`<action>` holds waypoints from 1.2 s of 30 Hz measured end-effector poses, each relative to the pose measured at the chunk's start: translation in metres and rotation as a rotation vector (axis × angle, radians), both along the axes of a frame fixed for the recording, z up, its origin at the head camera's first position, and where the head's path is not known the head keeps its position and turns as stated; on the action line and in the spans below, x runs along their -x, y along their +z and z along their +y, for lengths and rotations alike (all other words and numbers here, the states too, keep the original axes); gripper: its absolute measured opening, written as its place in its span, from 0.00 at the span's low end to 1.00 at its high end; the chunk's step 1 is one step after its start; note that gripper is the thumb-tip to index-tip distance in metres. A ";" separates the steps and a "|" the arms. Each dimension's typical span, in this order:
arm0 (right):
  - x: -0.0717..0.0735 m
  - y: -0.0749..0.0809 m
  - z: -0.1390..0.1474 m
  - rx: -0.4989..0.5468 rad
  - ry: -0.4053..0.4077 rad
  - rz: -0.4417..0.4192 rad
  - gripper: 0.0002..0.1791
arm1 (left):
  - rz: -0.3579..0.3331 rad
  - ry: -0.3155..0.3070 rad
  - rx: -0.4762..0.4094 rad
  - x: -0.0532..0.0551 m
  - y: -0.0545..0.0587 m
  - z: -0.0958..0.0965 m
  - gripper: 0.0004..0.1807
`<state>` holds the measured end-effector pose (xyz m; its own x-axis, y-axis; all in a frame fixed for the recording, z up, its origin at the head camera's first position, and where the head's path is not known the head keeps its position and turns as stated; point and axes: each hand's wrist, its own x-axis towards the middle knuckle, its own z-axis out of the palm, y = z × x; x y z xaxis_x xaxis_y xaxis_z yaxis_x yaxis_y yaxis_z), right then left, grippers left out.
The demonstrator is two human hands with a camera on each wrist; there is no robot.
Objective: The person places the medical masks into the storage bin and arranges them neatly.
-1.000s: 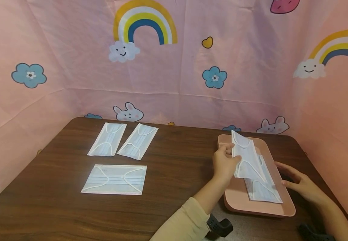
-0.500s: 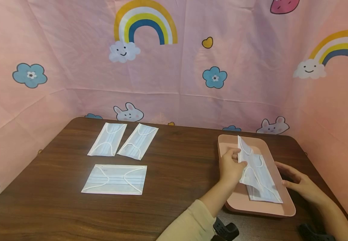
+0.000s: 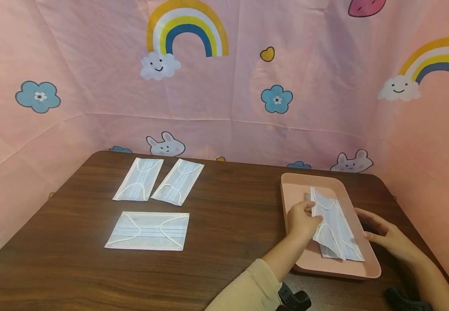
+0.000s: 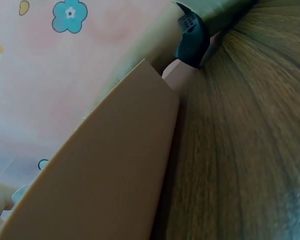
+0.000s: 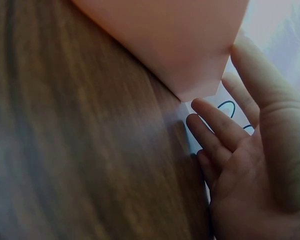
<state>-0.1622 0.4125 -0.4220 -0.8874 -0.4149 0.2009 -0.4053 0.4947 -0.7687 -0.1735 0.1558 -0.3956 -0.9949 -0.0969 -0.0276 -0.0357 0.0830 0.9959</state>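
My left hand [image 3: 303,221] pinches the left edge of a pale blue face mask [image 3: 327,224] with white ear loops, low inside a pink tray [image 3: 298,183]. Beneath it lies another face mask [image 3: 349,235], partly covered. At the tray's right side, my right hand [image 3: 389,237] has its thumb and fingers spread along the outer wall. In the right wrist view the right hand [image 5: 255,130] shows relaxed fingers, the thumb right at the tray's rim [image 5: 210,45]. The left wrist view shows mostly the tray's outer wall [image 4: 105,155]; the held mask is hidden there.
On the left of the brown wooden table [image 3: 224,242] lie three more masks: one mask [image 3: 139,179] and a second mask [image 3: 178,182] side by side, and a third mask [image 3: 147,231] crosswise in front. A pink patterned cloth [image 3: 224,95] encloses the table's back and sides.
My left hand has moved right and down into the tray with the mask, which now lies lower over the other one. The right hand and the masks on the table have stayed put.
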 end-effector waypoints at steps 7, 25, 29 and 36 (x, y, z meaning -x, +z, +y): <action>0.000 0.000 0.001 -0.012 0.000 0.000 0.34 | -0.092 -0.080 0.095 0.000 -0.002 -0.001 0.20; 0.002 0.000 0.000 0.018 0.013 -0.005 0.34 | 0.042 -0.179 0.498 -0.008 0.001 -0.004 0.27; 0.001 0.002 0.000 -0.005 -0.005 -0.012 0.34 | 0.061 -0.162 0.497 -0.008 0.001 -0.005 0.26; 0.001 0.002 -0.001 -0.018 -0.011 0.000 0.34 | -0.016 -0.102 0.411 -0.012 0.002 -0.001 0.27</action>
